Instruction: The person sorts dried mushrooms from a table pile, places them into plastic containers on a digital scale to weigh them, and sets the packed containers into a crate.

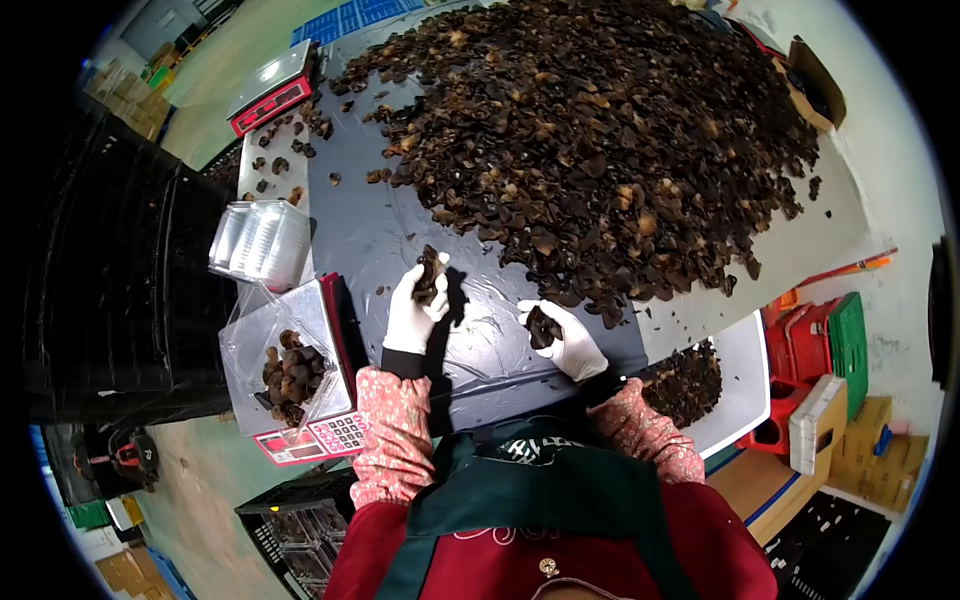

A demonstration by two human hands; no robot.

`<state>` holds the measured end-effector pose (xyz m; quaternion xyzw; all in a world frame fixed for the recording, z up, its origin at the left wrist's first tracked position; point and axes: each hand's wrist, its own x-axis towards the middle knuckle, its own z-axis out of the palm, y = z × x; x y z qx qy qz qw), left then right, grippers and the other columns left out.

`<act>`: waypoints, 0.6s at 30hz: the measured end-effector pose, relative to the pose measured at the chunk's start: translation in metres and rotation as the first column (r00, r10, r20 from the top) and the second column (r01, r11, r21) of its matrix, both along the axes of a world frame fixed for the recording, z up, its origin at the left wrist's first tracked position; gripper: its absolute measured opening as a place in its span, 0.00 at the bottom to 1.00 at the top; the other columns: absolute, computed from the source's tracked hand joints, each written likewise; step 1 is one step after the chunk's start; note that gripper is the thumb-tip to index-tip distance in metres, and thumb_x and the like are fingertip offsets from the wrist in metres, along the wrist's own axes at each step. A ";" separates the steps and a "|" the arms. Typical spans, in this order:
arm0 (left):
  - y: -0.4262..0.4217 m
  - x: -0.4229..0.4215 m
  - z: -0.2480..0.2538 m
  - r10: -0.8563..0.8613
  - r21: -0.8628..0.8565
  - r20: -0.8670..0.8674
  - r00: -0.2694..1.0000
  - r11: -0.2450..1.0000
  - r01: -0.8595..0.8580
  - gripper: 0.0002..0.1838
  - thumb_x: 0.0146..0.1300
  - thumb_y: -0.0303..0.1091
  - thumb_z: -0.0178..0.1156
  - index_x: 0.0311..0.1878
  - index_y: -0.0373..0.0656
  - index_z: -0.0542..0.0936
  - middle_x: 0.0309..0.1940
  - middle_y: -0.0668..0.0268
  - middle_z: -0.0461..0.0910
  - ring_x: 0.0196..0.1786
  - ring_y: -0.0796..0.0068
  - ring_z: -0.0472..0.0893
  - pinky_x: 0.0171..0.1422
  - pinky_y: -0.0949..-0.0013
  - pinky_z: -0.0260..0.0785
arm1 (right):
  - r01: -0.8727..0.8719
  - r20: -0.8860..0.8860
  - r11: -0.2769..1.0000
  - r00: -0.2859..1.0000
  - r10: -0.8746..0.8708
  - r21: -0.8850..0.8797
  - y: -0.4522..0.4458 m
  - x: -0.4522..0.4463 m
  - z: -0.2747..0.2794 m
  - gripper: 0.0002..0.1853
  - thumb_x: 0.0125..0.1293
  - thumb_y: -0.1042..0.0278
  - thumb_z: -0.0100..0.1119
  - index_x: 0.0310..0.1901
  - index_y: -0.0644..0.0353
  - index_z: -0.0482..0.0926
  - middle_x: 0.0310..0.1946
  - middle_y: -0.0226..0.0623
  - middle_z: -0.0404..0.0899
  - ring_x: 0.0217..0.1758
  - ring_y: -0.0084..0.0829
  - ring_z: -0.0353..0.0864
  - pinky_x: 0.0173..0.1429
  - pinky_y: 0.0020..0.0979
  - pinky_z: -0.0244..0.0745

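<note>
Both of my hands wear white gloves, above the grey sheet (350, 215) on the table. My left hand (413, 312) has its fingers closed around a dark brown, mushroom-like piece (430, 268) that sticks up past the fingertips. My right hand (568, 343) is curled round another dark piece (543, 328). Beyond them lies a large pile of similar dark brown pieces (600, 150). To the left, a clear plastic box with several brown pieces (293, 375) rests on a red and silver scale (237, 372).
Stacked clear boxes (262, 243) stand behind the near scale, and a second scale (272, 88) is at the back left. A white tub (745, 385) of dark bits is at the right. Black crates (130, 260) rise at the left.
</note>
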<state>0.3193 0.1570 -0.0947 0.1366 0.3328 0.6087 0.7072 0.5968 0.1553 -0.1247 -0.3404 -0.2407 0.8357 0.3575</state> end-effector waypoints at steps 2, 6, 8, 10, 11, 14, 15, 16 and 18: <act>-0.013 0.019 0.005 -0.061 0.018 0.045 0.997 0.998 0.060 0.26 0.74 0.45 0.47 0.63 0.33 0.72 0.29 0.65 0.77 0.18 0.76 0.67 0.21 0.72 0.59 | 0.023 0.029 0.995 0.999 -0.025 0.095 -0.008 0.009 0.006 0.24 0.80 0.54 0.39 0.63 0.65 0.74 0.46 0.32 0.82 0.41 0.18 0.76 0.40 0.19 0.69; -0.023 0.051 0.007 -0.187 0.010 -0.033 0.982 0.982 0.187 0.27 0.72 0.46 0.47 0.64 0.33 0.71 0.29 0.63 0.77 0.19 0.75 0.69 0.22 0.72 0.62 | -0.074 0.201 0.888 0.979 -0.021 0.454 -0.023 0.034 0.031 0.23 0.76 0.62 0.42 0.65 0.67 0.70 0.49 0.36 0.81 0.47 0.22 0.77 0.47 0.22 0.70; -0.023 0.071 0.013 -0.255 0.021 -0.052 0.965 0.966 0.257 0.28 0.72 0.46 0.47 0.65 0.33 0.71 0.30 0.62 0.78 0.20 0.74 0.71 0.23 0.72 0.63 | -0.285 0.497 0.561 0.824 -0.271 0.777 -0.029 0.050 0.035 0.25 0.67 0.84 0.55 0.66 0.72 0.66 0.57 0.43 0.80 0.60 0.28 0.79 0.61 0.27 0.75; -0.022 0.095 0.020 -0.292 0.041 -0.157 0.943 0.952 0.302 0.28 0.71 0.45 0.48 0.66 0.33 0.70 0.35 0.59 0.80 0.24 0.72 0.74 0.27 0.71 0.68 | -0.354 0.543 0.472 0.759 -0.360 0.807 -0.035 0.063 0.055 0.25 0.62 0.86 0.57 0.63 0.71 0.67 0.58 0.44 0.79 0.60 0.31 0.80 0.62 0.29 0.74; -0.020 0.104 0.021 -0.324 0.042 -0.156 0.933 0.942 0.334 0.28 0.71 0.45 0.48 0.66 0.33 0.70 0.35 0.59 0.80 0.24 0.72 0.74 0.27 0.71 0.68 | -0.403 0.565 0.409 0.693 -0.448 0.819 -0.039 0.068 0.070 0.22 0.63 0.83 0.56 0.60 0.68 0.70 0.56 0.43 0.79 0.57 0.32 0.80 0.60 0.29 0.75; -0.016 0.129 0.021 -0.437 0.064 -0.117 0.892 0.893 0.446 0.28 0.71 0.43 0.50 0.67 0.32 0.69 0.39 0.56 0.81 0.27 0.70 0.77 0.30 0.70 0.70 | -0.362 0.471 0.313 0.536 -0.701 0.878 -0.053 0.088 0.067 0.13 0.62 0.75 0.57 0.49 0.57 0.81 0.47 0.38 0.82 0.48 0.36 0.82 0.53 0.32 0.78; -0.015 0.137 0.021 -0.460 0.062 -0.117 0.880 0.881 0.469 0.28 0.71 0.43 0.50 0.67 0.32 0.69 0.39 0.56 0.81 0.27 0.70 0.77 0.30 0.70 0.70 | -0.267 0.484 0.405 0.534 -0.694 0.875 -0.057 0.096 0.044 0.13 0.62 0.74 0.60 0.49 0.56 0.81 0.48 0.36 0.82 0.49 0.36 0.82 0.54 0.31 0.78; -0.015 0.145 0.023 -0.477 0.050 -0.102 0.873 0.874 0.484 0.28 0.71 0.43 0.50 0.67 0.32 0.69 0.39 0.56 0.81 0.27 0.70 0.77 0.30 0.70 0.70 | -0.186 0.467 0.474 0.658 -0.591 0.861 -0.059 0.101 0.049 0.15 0.62 0.73 0.63 0.52 0.58 0.80 0.48 0.37 0.82 0.49 0.34 0.83 0.55 0.31 0.78; -0.020 0.157 0.029 -0.479 -0.004 -0.078 0.874 0.877 0.480 0.27 0.72 0.43 0.50 0.66 0.32 0.71 0.40 0.56 0.81 0.29 0.71 0.78 0.31 0.70 0.70 | -0.054 0.427 0.616 0.768 -0.478 0.786 -0.067 0.113 0.039 0.20 0.62 0.71 0.66 0.56 0.63 0.76 0.48 0.38 0.83 0.49 0.31 0.84 0.55 0.30 0.79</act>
